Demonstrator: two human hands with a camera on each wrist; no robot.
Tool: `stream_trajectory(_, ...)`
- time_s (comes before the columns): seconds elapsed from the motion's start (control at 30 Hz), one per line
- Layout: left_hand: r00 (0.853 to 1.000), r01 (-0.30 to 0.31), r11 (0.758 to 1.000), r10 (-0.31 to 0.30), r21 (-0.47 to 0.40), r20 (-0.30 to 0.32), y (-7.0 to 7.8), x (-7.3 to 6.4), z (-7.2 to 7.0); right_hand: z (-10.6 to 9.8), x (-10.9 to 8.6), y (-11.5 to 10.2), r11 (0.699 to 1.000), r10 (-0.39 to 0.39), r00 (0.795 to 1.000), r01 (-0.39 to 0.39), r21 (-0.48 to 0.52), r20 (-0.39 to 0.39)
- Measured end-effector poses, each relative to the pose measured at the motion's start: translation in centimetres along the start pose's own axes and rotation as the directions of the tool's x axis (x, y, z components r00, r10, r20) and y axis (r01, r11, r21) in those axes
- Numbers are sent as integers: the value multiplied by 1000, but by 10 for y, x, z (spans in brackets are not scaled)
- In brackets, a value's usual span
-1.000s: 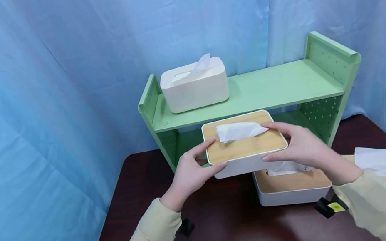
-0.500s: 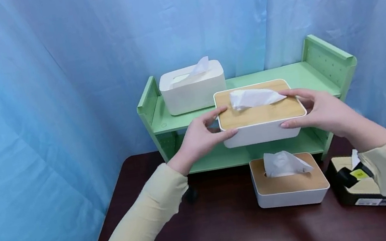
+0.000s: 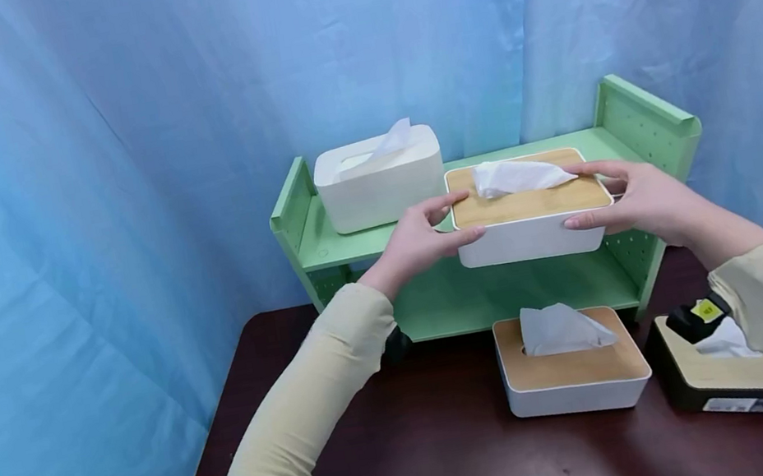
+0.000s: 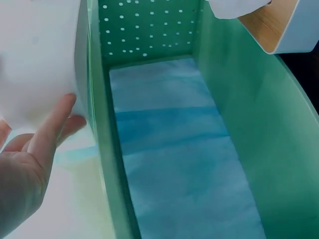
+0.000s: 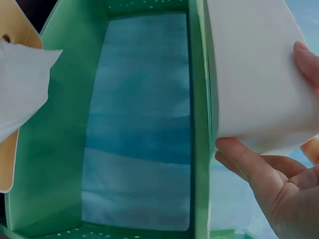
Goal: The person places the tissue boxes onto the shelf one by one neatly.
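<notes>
Both hands hold a white tissue box (image 3: 531,237) with a light wooden lid and a tissue sticking out of it, at the front of the green rack's upper shelf. My left hand (image 3: 426,235) grips its left end, thumb on the front wall and a finger on the lid. On the right end, my right hand (image 3: 633,198) grips it the same way. Each wrist view shows the box's white underside, with the left fingers (image 4: 52,119) and right fingers (image 5: 244,154) at its ends, close by the upper shelf's edge. An all-white tissue box (image 3: 380,184) stands left on that shelf.
The green rack (image 3: 511,296) has a lower shelf beneath. In front of it on the dark table (image 3: 417,465) lies a wooden-lidded white tissue box (image 3: 575,374). A black tissue box (image 3: 741,381) with a pale wooden lid lies right, partly behind my sleeve. Blue curtains hang behind.
Both hands have carried the wooden-lidded white tissue box up, forward and to the right, from before the rack to its upper shelf's front, right of the all-white box.
</notes>
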State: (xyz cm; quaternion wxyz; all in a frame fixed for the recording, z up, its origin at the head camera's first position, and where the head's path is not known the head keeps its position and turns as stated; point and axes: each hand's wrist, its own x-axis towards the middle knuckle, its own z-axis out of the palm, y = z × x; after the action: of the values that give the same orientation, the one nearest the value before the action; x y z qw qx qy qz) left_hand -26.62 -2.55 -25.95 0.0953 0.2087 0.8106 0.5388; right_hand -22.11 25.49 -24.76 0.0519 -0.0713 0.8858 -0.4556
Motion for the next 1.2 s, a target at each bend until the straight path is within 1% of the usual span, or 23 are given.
stream_trajectory(0.1,1000,4,1000,-4,2,6,-3,4,2,-2,5,3,999,10,1000,-10,-41,11)
stream_trajectory(0.2,1000,14,1000,-14,-15,6,-2,8,3,-7,10,3,997,18,1000,-16,-73,24)
stream_trajectory(0.4,999,41,999,-41,-16,1,5,19,7,-21,23,4,995,14,997,-7,-96,78)
stream_trajectory(0.47,999,49,999,-49,1,-4,7,23,9,-25,28,5,993,15,996,-5,-114,93)
stream_trajectory(0.63,998,66,998,-66,5,-2,13,34,11,-35,38,4,990,35,991,-16,-140,133)
stream_trajectory(0.7,997,75,997,-75,14,2,16,37,11,-39,42,3,991,44,987,-24,-130,153)
stream_trajectory(0.8,996,92,994,-93,55,12,19,41,10,-43,47,3,994,56,982,-38,-102,181)
stream_trajectory(0.93,994,103,990,-105,99,11,23,47,12,-48,53,4,997,60,978,-48,-63,201)
stream_trajectory(1.07,994,108,988,-108,113,-4,26,53,14,-51,59,5,997,60,977,-48,-61,204)
stream_trajectory(1.2,992,127,984,-128,122,1,28,58,16,-53,63,6,997,65,974,-53,-59,215)
